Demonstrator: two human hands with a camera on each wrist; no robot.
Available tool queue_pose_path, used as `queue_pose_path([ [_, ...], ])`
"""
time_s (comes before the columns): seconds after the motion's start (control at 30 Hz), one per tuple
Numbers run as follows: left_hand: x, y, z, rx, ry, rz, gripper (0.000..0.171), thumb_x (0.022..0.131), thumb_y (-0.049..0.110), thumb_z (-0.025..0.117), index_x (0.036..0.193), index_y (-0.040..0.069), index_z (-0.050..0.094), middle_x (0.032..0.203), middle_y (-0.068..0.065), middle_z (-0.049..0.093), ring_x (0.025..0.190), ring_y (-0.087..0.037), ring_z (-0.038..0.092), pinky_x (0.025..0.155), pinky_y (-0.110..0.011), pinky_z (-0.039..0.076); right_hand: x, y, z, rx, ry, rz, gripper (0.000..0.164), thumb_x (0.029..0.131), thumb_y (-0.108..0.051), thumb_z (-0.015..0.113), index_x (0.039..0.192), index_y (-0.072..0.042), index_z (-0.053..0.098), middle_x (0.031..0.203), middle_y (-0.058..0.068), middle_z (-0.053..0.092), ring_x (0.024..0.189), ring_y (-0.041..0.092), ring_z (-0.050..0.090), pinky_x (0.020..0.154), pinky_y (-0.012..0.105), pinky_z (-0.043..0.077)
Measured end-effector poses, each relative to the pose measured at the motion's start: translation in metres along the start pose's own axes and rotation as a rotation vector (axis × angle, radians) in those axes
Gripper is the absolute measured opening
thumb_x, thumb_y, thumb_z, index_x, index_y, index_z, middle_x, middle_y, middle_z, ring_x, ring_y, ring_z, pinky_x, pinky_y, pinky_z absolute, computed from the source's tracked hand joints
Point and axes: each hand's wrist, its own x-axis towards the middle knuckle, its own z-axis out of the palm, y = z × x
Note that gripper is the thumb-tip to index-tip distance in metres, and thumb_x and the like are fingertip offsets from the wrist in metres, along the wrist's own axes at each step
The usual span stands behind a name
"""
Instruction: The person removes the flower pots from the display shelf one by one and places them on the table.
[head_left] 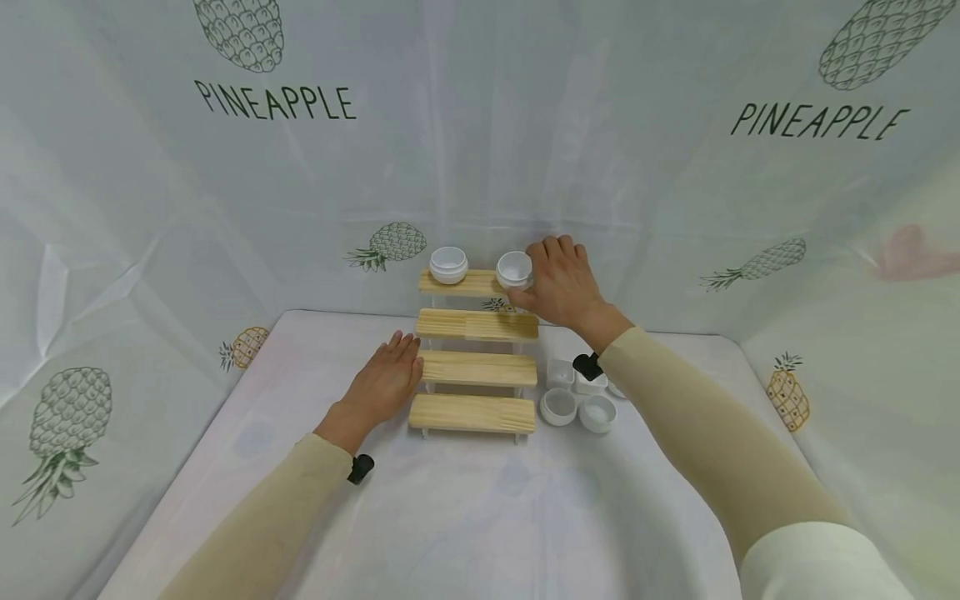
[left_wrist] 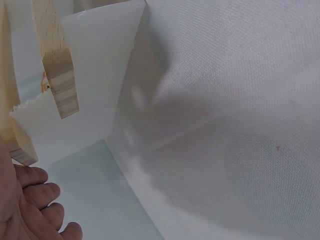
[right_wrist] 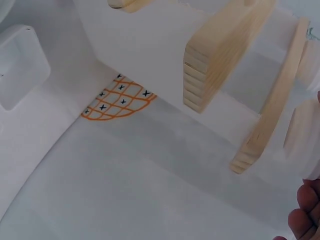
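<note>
A stepped wooden rack [head_left: 472, 368] with several pale planks stands on the white cloth. On its top plank, toward the right end, is a small white bowl [head_left: 513, 268]. My right hand [head_left: 558, 279] grips this bowl from the right, thumb in front and fingers behind. Another white bowl [head_left: 448, 265] rests on the left end of the same plank. My left hand [head_left: 384, 377] lies against the rack's left side, fingers fairly straight and touching the plank ends. In the left wrist view, its fingers [left_wrist: 42, 195] are just below a plank end.
To the right of the rack, several small white dishes stand on the table, among them a round bowl [head_left: 558, 407], another round one [head_left: 597, 413] and a square dish [head_left: 560, 372]. A pineapple-print curtain [head_left: 570, 150] hangs close behind the rack.
</note>
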Motion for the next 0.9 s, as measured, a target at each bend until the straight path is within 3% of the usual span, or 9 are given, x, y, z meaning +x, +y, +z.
queue_pose_path([
  [0.53, 0.001, 0.001, 0.0, -0.001, -0.011, -0.007, 0.06, 0.108, 0.038, 0.016, 0.153, 0.001, 0.028, 0.161, -0.016, 0.024, 0.152, -0.032, 0.013, 0.123, -0.05, 0.017, -0.032, 0.013, -0.007, 0.033, 0.065, -0.014, 0.067, 0.081, -0.06, 0.065, 0.113, -0.002, 0.053, 0.103, 0.013, 0.053, 0.093, 0.032, 0.043, 0.077, 0.042, 0.037],
  [0.9, 0.001, 0.002, -0.001, -0.02, -0.018, -0.001, 0.06, 0.108, 0.039, 0.016, 0.153, 0.0, 0.027, 0.161, -0.016, 0.024, 0.152, -0.032, 0.013, 0.123, -0.051, 0.017, -0.077, 0.036, -0.011, 0.015, 0.077, -0.007, 0.07, 0.079, -0.059, 0.066, 0.115, 0.0, 0.056, 0.105, 0.016, 0.055, 0.096, 0.035, 0.045, 0.077, 0.044, 0.038],
])
